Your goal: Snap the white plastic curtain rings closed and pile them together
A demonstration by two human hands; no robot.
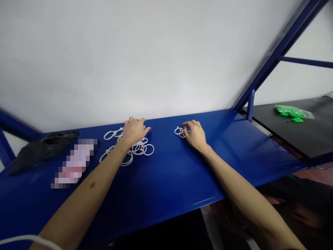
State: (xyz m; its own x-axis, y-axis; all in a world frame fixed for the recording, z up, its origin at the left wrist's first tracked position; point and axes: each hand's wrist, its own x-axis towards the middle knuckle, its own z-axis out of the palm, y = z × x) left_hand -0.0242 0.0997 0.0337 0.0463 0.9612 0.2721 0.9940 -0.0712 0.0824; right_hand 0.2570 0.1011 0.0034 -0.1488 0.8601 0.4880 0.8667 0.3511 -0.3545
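Note:
A loose heap of white plastic rings [142, 148] lies on the blue shelf [166, 173] near the wall. My left hand [134, 131] rests on top of this heap, knuckles up, fingers curled down into the rings. My right hand [194, 133] is farther right, its fingertips bent down onto a small separate cluster of white rings [179, 131]. Whether either hand actually grips a ring is hidden under the fingers.
A black bag [36, 151] and a blurred pinkish packet [75, 161] lie at the shelf's left. A blue slanted frame post [275, 52] rises at the right. Beyond it, a black shelf [299, 135] carries a clear bag of green parts [292, 112].

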